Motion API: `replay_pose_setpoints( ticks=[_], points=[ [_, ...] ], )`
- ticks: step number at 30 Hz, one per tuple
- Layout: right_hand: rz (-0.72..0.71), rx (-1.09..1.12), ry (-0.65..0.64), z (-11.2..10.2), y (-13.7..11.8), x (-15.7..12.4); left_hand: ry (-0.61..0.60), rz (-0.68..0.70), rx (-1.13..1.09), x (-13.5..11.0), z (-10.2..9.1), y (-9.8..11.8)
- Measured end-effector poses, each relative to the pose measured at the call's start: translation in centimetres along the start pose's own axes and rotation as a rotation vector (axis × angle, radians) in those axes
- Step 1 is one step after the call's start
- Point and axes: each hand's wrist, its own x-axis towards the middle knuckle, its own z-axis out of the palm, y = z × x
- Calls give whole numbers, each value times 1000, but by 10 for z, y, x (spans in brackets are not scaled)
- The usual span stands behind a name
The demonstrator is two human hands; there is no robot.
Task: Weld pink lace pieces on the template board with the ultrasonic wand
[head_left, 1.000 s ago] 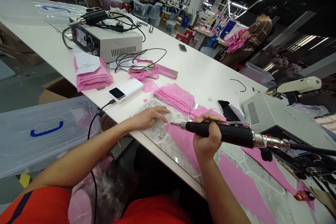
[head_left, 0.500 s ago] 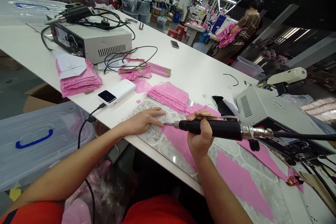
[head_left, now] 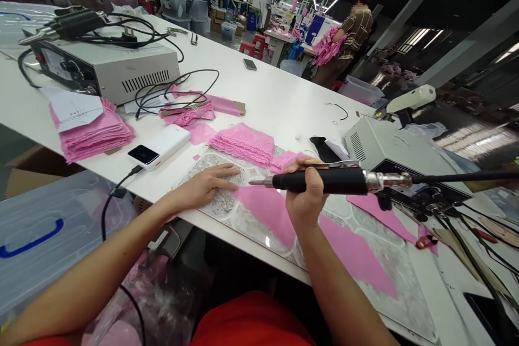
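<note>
My right hand [head_left: 306,194] is wrapped round a black ultrasonic cutter [head_left: 324,180], thumb on top, its metal tip pointing left. The tip hovers over or rests at the upper edge of a pink fabric piece [head_left: 265,213]; I cannot tell if it touches. My left hand [head_left: 206,186] lies flat with fingers stretched out on the clear patterned template board [head_left: 217,211], fingertips by the fabric's left corner. A second pink piece [head_left: 360,259] lies on the board beyond my right wrist. Just behind my hands sits a stack of pink fabric [head_left: 243,143].
A grey generator box [head_left: 389,151] stands at right, the cutter's cable passing before it. Another generator [head_left: 109,65] stands at left, near a paper-topped pink stack [head_left: 93,130]. A white power bank [head_left: 162,146], a phone [head_left: 250,64] and a lidded plastic bin [head_left: 60,232] are around.
The view has swung right, shifting the scene left. The cutter's tip has risen slightly and come away from my left fingertips. My left hand stays flat on the board.
</note>
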Motion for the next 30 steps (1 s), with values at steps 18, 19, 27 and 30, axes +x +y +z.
replay_pose_setpoints(
  ticks=[18,19,27,30],
  points=[
    [-69,-65,108,-37,1,17,-151,192,147,19,13,31],
    [-69,-67,106,-37,1,17,-159,189,155,20,13,31],
    [-69,-100,80,-36,4,16,-182,174,171,21,14,31],
    [-69,-86,69,-36,4,15,-183,177,169,21,13,31]
  ],
)
